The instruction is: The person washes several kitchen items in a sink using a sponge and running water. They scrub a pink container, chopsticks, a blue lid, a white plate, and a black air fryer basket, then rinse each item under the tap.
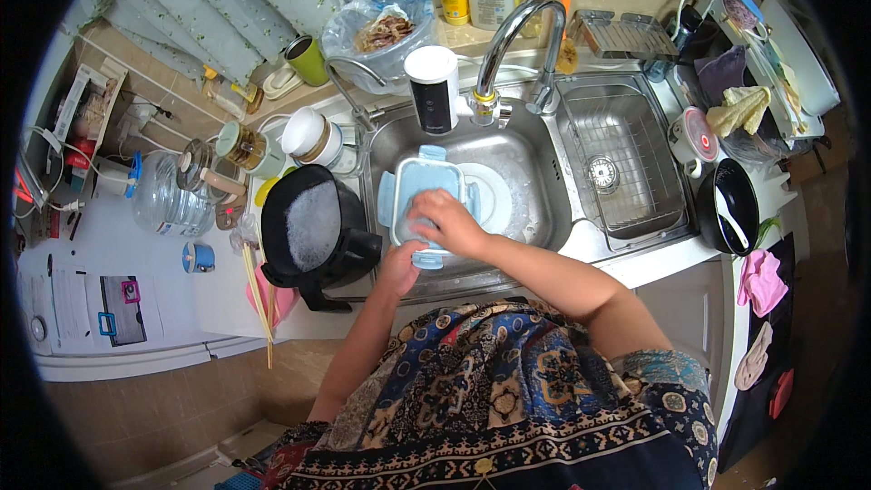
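Observation:
Over the left basin of the steel sink point(537, 197) is a light blue plastic food-container lid point(425, 173) with a pale gasket rim and side clips. My left hand point(399, 269) grips its near edge beside the front clip. On top of the lid lies my right hand point(450, 221), fingers curled against the surface; whether something small is under them is hidden. A white plate point(495, 201) sits in the basin, partly covered by the lid. Left of the sink, a black air fryer basket point(354, 238) holds foamy water point(314, 224).
A chrome faucet point(520, 13) arches over the basin beside a black-and-white canister point(433, 99). The right basin contains a wire rack point(626, 150). Chopsticks point(257, 292) overhang the counter at left. A black bowl point(727, 204) with a white spoon stands right.

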### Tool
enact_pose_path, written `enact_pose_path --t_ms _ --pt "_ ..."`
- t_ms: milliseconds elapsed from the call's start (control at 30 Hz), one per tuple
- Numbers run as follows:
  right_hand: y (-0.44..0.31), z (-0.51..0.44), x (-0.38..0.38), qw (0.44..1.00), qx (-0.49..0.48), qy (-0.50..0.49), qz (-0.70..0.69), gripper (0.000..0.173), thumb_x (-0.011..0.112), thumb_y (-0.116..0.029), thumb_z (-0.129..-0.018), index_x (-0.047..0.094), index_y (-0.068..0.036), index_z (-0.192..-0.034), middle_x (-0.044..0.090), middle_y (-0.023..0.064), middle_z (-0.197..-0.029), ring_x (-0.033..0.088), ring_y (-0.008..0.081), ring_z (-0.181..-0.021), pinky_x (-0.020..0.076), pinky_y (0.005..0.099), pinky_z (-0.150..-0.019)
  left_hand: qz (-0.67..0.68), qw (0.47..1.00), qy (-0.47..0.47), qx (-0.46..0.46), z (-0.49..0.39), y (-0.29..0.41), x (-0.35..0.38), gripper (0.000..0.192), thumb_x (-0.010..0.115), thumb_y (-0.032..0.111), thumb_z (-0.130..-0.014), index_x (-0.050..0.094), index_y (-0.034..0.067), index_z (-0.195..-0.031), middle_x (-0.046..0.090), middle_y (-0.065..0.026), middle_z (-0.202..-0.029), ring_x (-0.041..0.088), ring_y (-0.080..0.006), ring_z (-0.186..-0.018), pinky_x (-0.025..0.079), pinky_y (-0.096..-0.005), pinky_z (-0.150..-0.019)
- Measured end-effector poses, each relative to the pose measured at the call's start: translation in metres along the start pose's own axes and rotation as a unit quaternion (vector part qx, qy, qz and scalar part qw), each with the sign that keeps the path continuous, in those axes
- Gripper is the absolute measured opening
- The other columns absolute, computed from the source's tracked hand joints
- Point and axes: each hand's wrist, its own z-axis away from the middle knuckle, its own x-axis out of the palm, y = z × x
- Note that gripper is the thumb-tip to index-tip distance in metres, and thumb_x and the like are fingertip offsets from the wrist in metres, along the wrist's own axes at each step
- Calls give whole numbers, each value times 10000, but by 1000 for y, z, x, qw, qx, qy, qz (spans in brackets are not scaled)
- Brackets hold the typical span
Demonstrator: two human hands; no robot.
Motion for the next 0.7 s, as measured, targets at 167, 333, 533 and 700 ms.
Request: enact_pose_path --t_ms 167,333,533,700 --pt "14 -14 -52 991 -97 -12 87 152 625 -139 -707 565 -81 -834 531 73 -917 501 278 -857 425 360 -740 -35 999 7 -14 12 8 1 326 506 -38 -731 488 -18 -1056 584 -84 -910 579 -196 -800 462 -312 -724" --pt "10 -41 -34 990 1 113 81 155 618 -138 -700 564 -53 -818 540 99 -891 492 300 -798 417 379 -703 -57 998 -11 -28 8 18 11 340 519 -24 -723 497 -30 -1062 579 -91 -937 576 -194 -834 457 -312 -747" --pt "-8 1 -31 996 -81 2 30 153 607 -156 -715 542 -67 -822 535 75 -900 496 266 -846 395 372 -724 -50 996 -34 60 3 23 8 383 507 -19 -750 446 -9 -1127 550 -85 -1017 556 -189 -885 462 -332 -752" --pt "29 0 -46 974 9 75 215 159 592 -153 -731 519 -71 -845 521 82 -908 492 279 -826 383 368 -709 -49 999 -5 18 -2 12 3 414 522 -21 -749 430 -3 -1152 538 -83 -1042 551 -192 -908 459 -327 -766"
